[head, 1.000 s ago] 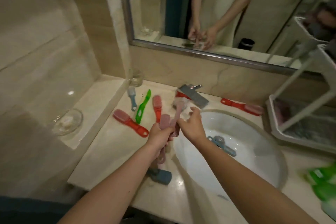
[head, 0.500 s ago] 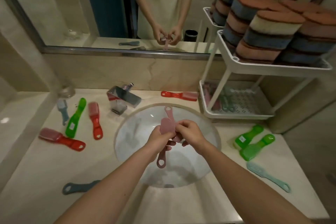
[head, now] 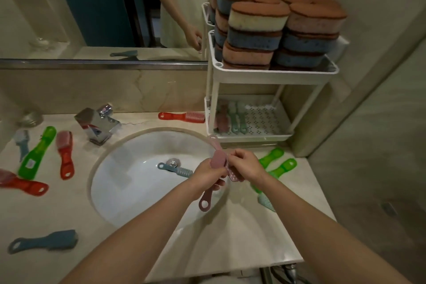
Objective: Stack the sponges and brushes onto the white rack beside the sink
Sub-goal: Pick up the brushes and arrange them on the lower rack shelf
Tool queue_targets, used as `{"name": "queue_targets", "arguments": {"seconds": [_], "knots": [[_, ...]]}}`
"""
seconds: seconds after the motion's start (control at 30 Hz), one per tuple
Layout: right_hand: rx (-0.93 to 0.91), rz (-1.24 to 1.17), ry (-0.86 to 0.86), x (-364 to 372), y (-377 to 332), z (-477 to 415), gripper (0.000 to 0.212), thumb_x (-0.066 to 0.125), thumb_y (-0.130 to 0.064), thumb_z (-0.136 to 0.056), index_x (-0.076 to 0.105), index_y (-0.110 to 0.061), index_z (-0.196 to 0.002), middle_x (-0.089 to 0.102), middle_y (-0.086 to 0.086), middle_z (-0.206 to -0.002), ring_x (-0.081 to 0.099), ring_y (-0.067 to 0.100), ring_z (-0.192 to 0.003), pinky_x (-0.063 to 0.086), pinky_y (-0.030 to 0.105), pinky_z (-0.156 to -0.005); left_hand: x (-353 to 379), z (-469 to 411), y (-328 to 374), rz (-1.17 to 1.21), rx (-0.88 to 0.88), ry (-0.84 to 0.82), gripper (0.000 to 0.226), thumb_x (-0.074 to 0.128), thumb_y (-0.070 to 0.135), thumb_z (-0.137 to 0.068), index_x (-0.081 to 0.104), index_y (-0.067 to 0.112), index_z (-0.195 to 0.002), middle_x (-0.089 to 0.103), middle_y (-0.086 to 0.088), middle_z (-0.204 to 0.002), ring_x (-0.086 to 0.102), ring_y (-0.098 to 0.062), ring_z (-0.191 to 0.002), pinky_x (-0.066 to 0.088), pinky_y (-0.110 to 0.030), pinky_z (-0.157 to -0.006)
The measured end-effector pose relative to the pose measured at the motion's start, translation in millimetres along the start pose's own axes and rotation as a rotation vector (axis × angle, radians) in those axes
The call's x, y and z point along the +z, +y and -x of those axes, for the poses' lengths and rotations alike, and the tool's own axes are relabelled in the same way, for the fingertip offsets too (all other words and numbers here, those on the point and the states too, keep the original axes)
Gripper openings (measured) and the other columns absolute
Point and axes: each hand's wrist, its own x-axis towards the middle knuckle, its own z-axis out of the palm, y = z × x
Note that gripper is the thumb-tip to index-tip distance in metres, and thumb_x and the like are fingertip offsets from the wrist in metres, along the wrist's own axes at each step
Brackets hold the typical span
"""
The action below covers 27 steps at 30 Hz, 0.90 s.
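Observation:
My left hand [head: 207,176] grips a pink brush [head: 217,162] whose looped handle hangs down over the sink's right rim. My right hand [head: 247,165] holds a second pink brush [head: 232,174], its handle pointing up toward the white rack [head: 213,99]. Both hands meet just in front of the rack's lower shelf [head: 265,120], where several brushes lie at the left. Stacked sponges [head: 258,30] fill the top shelf. A blue brush [head: 176,169] lies in the sink basin [head: 129,180].
Red [head: 65,153], green [head: 38,152] and blue [head: 22,145] brushes lie left of the chrome faucet [head: 98,124]. Another red brush [head: 182,117] lies behind the sink, a blue one [head: 46,241] at front left, green brushes [head: 280,166] right of my hands. A mirror spans the back wall.
My view and both hands have swung right from the left counter across the sink toward the rack. Both hands still hold the pink brushes.

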Motion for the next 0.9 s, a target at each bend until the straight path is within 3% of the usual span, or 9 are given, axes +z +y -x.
{"name": "queue_targets", "arguments": {"seconds": [0.07, 0.17, 0.37, 0.53, 0.6, 0.67, 0.8, 0.83, 0.9], "knots": [[-0.032, 0.002, 0.056, -18.2, 5.8, -0.4, 0.023, 0.058, -0.01, -0.088, 0.057, -0.015, -0.066, 0.057, -0.002, -0.056, 0.051, 0.012, -0.051, 0.038, 0.019, -0.044, 18.0, -4.1, 7.2, -0.009, 0.029, 0.002, 0.011, 0.06, 0.01, -0.083, 0.061, 0.017, -0.091, 0.062, -0.002, -0.078, 0.059, -0.015, -0.061, 0.046, -0.023, -0.052], [-0.053, -0.033, 0.08, -41.2, 7.3, -5.1, 0.012, 0.059, -0.007, -0.089, 0.065, -0.004, -0.079, 0.06, 0.004, -0.069, 0.053, 0.013, -0.064, 0.043, 0.024, -0.06, 39.9, -9.9, 20.6, -0.001, 0.08, 0.022, 0.011, 0.059, 0.007, -0.083, 0.061, 0.017, -0.088, 0.06, -0.004, -0.074, 0.054, -0.014, -0.055, 0.041, -0.024, -0.049], [-0.096, -0.085, 0.094, -66.2, -6.4, -25.2, 0.01, 0.057, -0.003, -0.09, 0.067, -0.004, -0.09, 0.058, 0.0, -0.068, 0.049, 0.006, -0.055, 0.035, 0.01, -0.042, 51.9, -25.2, 50.2, 0.078, 0.137, 0.125, 0.014, 0.063, 0.007, -0.084, 0.062, 0.02, -0.087, 0.062, -0.006, -0.075, 0.05, -0.013, -0.055, 0.039, -0.022, -0.046], [-0.039, -0.11, 0.098, -71.6, -17.5, -55.7, 0.009, 0.061, -0.017, -0.092, 0.068, -0.014, -0.097, 0.067, 0.003, -0.082, 0.058, 0.017, -0.068, 0.041, 0.023, -0.051, 47.2, -42.7, 69.3, 0.073, 0.172, 0.186, 0.011, 0.063, 0.005, -0.082, 0.063, 0.016, -0.083, 0.053, -0.004, -0.066, 0.044, -0.014, -0.053, 0.034, -0.026, -0.048], [-0.025, -0.114, 0.113, -73.2, -21.4, -69.6, 0.01, 0.064, -0.016, -0.089, 0.069, -0.013, -0.098, 0.07, 0.005, -0.087, 0.063, 0.016, -0.071, 0.044, 0.023, -0.053, 46.5, -48.8, 74.3, 0.106, 0.155, 0.197, 0.011, 0.061, 0.004, -0.084, 0.06, 0.01, -0.094, 0.049, -0.006, -0.066, 0.042, -0.016, -0.052, 0.032, -0.027, -0.047], [-0.016, -0.092, 0.128, -74.7, -24.9, -84.0, 0.011, 0.063, -0.011, -0.087, 0.07, -0.012, -0.097, 0.069, 0.007, -0.087, 0.061, 0.017, -0.071, 0.043, 0.024, -0.054, 44.8, -53.0, 79.9, 0.132, 0.14, 0.213, 0.023, 0.062, 0.006, -0.085, 0.054, 0.017, -0.104, 0.051, -0.008, -0.069, 0.042, -0.016, -0.051, 0.032, -0.027, -0.046], [0.031, -0.097, 0.159, -75.8, -27.2, -117.2, 0.011, 0.064, -0.006, -0.088, 0.071, -0.007, -0.096, 0.067, 0.012, -0.088, 0.061, 0.021, -0.07, 0.044, 0.021, -0.05, 36.4, -67.3, 89.7, 0.151, 0.168, 0.253, 0.068, 0.05, 0.003, -0.091, 0.029, 0.036, -0.147, 0.055, -0.009, -0.096, 0.045, -0.012, -0.049, 0.037, -0.024, -0.043], [0.045, -0.127, 0.155, -75.2, -26.9, -124.8, 0.011, 0.065, -0.006, -0.088, 0.07, -0.006, -0.098, 0.069, 0.014, -0.091, 0.063, 0.024, -0.072, 0.045, 0.022, -0.051, 34.2, -72.4, 91.1, 0.153, 0.166, 0.265, 0.071, 0.046, 0.004, -0.094, 0.021, 0.039, -0.151, 0.055, -0.006, -0.098, 0.045, -0.013, -0.051, 0.038, -0.024, -0.044], [0.064, -0.148, 0.153, -73.2, -24.4, -140.5, 0.01, 0.069, -0.008, -0.085, 0.071, -0.006, -0.095, 0.071, 0.017, -0.095, 0.065, 0.027, -0.077, 0.051, 0.03, -0.058, 30.4, -81.2, 93.2, 0.163, 0.102, 0.287, 0.061, 0.04, 0.004, -0.096, 0.026, 0.026, -0.151, 0.056, -0.004, -0.087, 0.046, -0.014, -0.055, 0.039, -0.027, -0.048]]}}
